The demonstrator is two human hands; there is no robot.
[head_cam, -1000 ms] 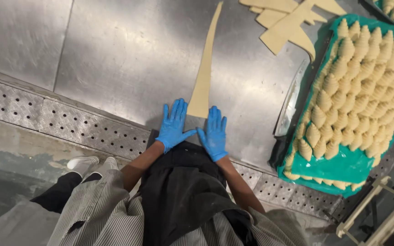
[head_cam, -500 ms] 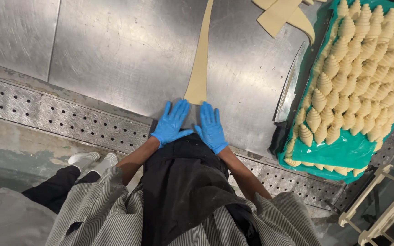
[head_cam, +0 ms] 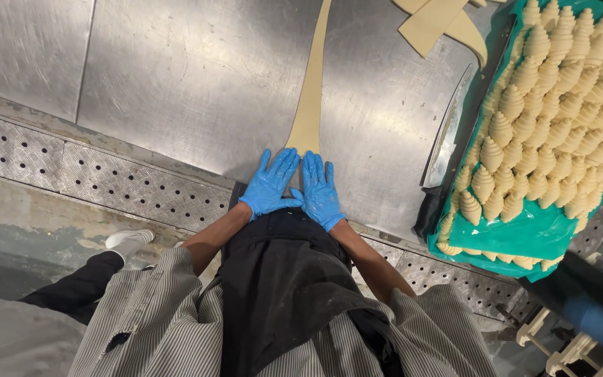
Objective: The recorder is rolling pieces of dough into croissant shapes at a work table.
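A long, narrow triangle of pale dough (head_cam: 311, 98) lies on the steel table (head_cam: 197, 77), its wide end toward me. Both my hands wear blue gloves. My left hand (head_cam: 271, 183) and my right hand (head_cam: 319, 190) lie flat, side by side, fingers spread, pressing on the wide near end of the dough at the table's front edge. The dough under my palms is hidden.
A green tray (head_cam: 525, 237) packed with several rows of shaped raw croissants (head_cam: 539, 139) stands at the right. More cut dough pieces (head_cam: 441, 24) lie at the back. Perforated metal floor plating (head_cam: 106, 181) runs below the table. Another person's blue-gloved hand (head_cam: 598, 322) shows at lower right.
My two hands have moved closer together over the dough's wide end, and the view has shifted slightly right and nearer.
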